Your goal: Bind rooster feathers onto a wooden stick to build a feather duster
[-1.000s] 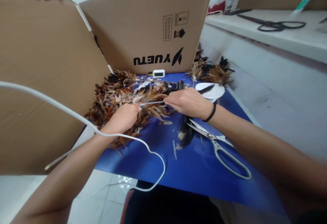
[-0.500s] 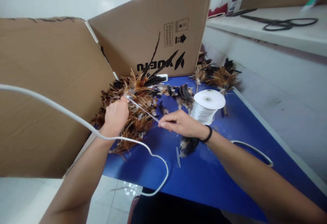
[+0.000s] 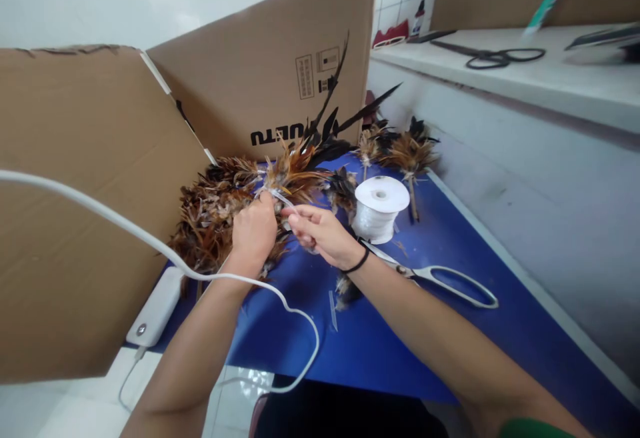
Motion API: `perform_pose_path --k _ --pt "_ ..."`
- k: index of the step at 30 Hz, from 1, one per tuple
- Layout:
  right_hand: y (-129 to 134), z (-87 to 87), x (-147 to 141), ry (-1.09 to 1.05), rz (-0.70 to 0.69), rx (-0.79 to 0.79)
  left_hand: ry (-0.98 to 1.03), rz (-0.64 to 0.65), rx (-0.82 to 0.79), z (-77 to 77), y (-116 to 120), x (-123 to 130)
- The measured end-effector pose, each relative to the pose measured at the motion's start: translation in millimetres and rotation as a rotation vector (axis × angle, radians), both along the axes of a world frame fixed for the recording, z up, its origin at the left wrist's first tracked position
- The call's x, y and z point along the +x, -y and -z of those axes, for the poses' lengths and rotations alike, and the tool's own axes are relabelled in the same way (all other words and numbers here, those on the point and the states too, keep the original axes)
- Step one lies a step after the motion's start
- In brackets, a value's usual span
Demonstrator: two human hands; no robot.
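My left hand [image 3: 255,228] is closed on the base of a feather bunch [image 3: 293,171], whose brown tufts and long black feathers point up and right. Beside it, my right hand [image 3: 320,230] pinches a thin white ribbon [image 3: 284,199] that runs to the bunch's base. More brown feathers [image 3: 200,218] lie to the left of my left hand. A white spool [image 3: 382,205] stands on the blue table [image 3: 295,338] just beyond my right wrist. White-handled scissors [image 3: 450,281] lie partly under my right forearm.
Cardboard panels [image 3: 240,71] stand behind and at the left. Feather bundles [image 3: 407,151] lie at the back right. Black scissors [image 3: 487,56] rest on a white ledge. A white cable [image 3: 120,215] crosses in front of my left forearm; a white device [image 3: 157,308] lies at the left.
My right hand has moved in close to my left, and the ribbon stretch between them is shorter. The bunch has turned, its long black feathers now leaning further right. The view has shifted.
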State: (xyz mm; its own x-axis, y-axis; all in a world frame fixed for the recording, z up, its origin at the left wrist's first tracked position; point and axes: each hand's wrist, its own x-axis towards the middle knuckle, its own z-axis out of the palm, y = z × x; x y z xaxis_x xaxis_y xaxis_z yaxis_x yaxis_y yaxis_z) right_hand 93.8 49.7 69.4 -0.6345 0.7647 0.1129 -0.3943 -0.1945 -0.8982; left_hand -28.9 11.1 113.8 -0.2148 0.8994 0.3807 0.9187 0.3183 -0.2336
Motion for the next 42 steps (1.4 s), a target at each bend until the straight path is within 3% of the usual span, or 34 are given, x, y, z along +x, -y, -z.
perform_pose_path --k 4,10,16,19,23,27,34,42 --pt "-5.2 2.5 -1.7 0.057 0.213 0.08 0.033 0.011 -0.01 3.3 0.5 8.0" --pt "-20.3 21.9 -4.2 0.072 0.339 0.149 0.172 0.084 0.033 14.5 -2.4 8.8" --pt "-25.4 35.5 -8.0 0.101 0.406 0.193 0.672 0.269 0.132 28.5 -6.7 2.3" --pt "-25.0 39.0 -9.9 0.093 0.423 0.18 0.943 0.296 0.157 37.9 -5.4 3.1" --pt "-25.4 43.4 -11.7 0.038 0.442 0.143 1.116 0.321 0.123 51.8 -2.0 6.4" --pt "-25.4 48.8 -10.6 0.058 0.421 0.145 1.106 0.338 0.088 58.2 0.7 8.7" --pt "-22.5 56.1 -7.5 0.166 0.386 0.133 0.903 0.35 0.034 65.4 2.3 6.5" --pt "-19.8 61.7 -6.9 0.236 0.356 0.05 0.876 0.313 0.007 69.2 2.9 6.8"
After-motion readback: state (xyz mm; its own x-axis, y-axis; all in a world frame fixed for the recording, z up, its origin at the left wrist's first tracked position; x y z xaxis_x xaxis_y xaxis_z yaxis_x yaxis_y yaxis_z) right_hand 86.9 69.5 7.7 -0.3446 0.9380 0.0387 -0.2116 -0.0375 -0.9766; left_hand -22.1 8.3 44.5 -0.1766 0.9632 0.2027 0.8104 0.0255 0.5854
